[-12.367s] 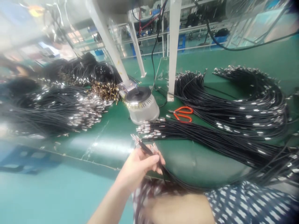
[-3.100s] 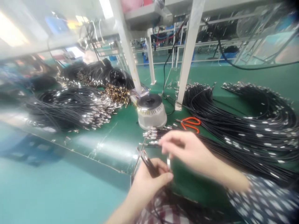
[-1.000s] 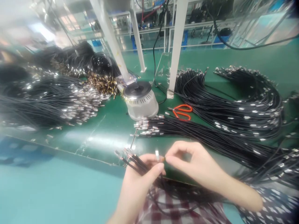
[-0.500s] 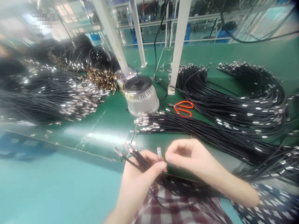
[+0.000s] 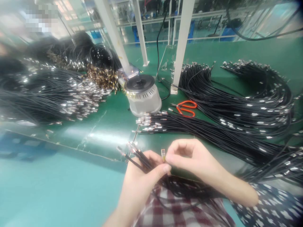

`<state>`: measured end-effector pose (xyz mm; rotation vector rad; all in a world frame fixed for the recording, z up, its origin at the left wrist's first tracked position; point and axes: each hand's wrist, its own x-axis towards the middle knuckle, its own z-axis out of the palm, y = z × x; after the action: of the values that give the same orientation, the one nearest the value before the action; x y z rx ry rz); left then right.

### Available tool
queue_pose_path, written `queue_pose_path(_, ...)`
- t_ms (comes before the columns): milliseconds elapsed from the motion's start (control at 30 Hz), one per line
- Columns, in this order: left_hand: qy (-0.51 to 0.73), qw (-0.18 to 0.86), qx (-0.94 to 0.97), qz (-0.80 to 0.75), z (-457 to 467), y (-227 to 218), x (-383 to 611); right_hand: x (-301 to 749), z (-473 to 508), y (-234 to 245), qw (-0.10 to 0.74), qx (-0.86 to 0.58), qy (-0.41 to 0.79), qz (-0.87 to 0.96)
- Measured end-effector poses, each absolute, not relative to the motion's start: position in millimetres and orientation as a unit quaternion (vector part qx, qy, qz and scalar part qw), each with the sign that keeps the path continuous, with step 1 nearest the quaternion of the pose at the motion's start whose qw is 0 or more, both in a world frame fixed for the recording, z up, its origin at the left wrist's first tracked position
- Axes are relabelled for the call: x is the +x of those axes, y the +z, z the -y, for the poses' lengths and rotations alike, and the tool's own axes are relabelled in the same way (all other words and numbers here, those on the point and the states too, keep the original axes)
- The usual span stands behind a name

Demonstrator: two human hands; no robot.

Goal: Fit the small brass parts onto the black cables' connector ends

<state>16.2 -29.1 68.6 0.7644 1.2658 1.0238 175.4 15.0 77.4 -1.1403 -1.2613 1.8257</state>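
Observation:
A bunch of black USB cables (image 5: 143, 160) runs through my left hand (image 5: 139, 176), which is closed around it, metal plugs pointing up and to the left. One cable's USB plug (image 5: 163, 153) stands upright apart from the others, just above my left thumb and fingertips. My right hand (image 5: 189, 154) has its thumb and forefinger pinched together, the tips right at the side of that plug. Whether anything thin sits in the pinch is hidden. More black cable (image 5: 184, 187) hangs below my hands across a checked cloth on the lap.
A green table (image 5: 94, 135) bears a round grey-white device (image 5: 145, 101) with a black top, orange-handled snips (image 5: 187, 108) and a laid-out cable bundle (image 5: 189, 124). Large cable piles lie left (image 5: 78, 94) and right (image 5: 251, 104). A white post (image 5: 182, 47) rises behind.
My right fingertips have come slightly left, up against the upright plug. That plug has turned a little and shows more of its open end. My left hand keeps hold of the cables.

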Motion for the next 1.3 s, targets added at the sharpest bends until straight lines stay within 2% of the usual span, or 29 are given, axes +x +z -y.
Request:
queue_pose_path(533, 0.448, 0.619, 0.372, -0.528, 28.8, 66.4, 17.5, 166.6, -7.9, 72.3, 0.352, -0.431, 0.695, 0.455)
queue_pose_path(800, 0.481, 0.638, 0.293, -0.526, 29.1, 70.9, 22.3, 173.1, -8.8, 76.5, 0.337, -0.387, 0.714, 0.477)
queue_pose_path(1167, 0.47, 0.655, 0.29, -0.516, 29.0, 58.6, 16.2, 175.0, -8.0, 72.5, 0.349, -0.428, 0.658, 0.512)
queue_pose_path(1300, 0.474, 0.677, 0.287, -0.484, 29.0, 58.3, 18.3, 172.6, -9.7, 73.2, 0.356, -0.405, 0.683, 0.494)
